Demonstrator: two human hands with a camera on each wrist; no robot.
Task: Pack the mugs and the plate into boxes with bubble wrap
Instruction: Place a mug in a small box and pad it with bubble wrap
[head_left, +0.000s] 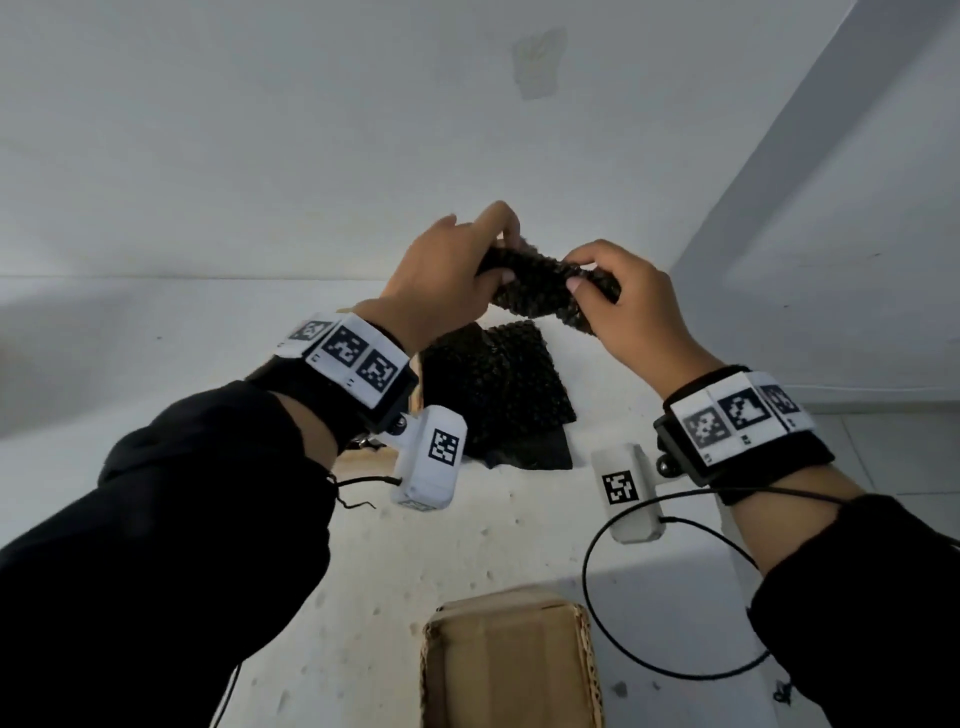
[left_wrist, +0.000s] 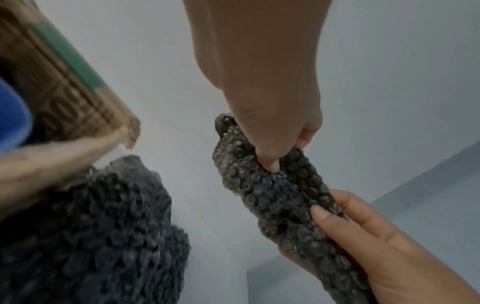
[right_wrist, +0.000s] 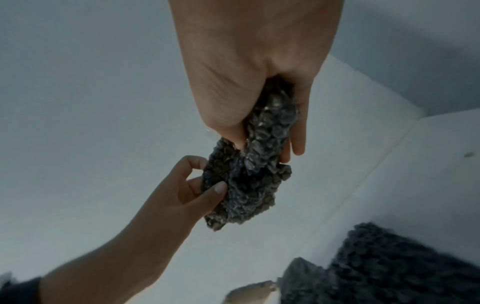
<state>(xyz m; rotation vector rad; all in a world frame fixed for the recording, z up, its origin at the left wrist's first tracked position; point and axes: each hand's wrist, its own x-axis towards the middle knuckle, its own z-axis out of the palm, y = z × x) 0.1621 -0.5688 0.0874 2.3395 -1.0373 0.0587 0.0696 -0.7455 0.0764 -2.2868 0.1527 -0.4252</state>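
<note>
Cardboard box (head_left: 511, 665) nearest; beyond, left hand (head_left: 441, 283) and right hand (head_left: 631, 306) grip bubble wrap (head_left: 545, 286).

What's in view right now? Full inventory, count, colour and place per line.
bubble wrap piece: 1, dark grey, bunched up, held in the air between both hands.
bubble wrap pile: 1 heap, dark grey, lying on the table under the hands; number of sheets cannot be told.
cardboard box: 1, brown, on the table at the near edge of the head view.
second cardboard box: 1, brown with a green stripe, beside the pile in the left wrist view; something blue shows at its edge.
table: 1, white, against a white wall.
left hand: 1, grips one end of the held piece.
right hand: 1, grips the other end.
</note>
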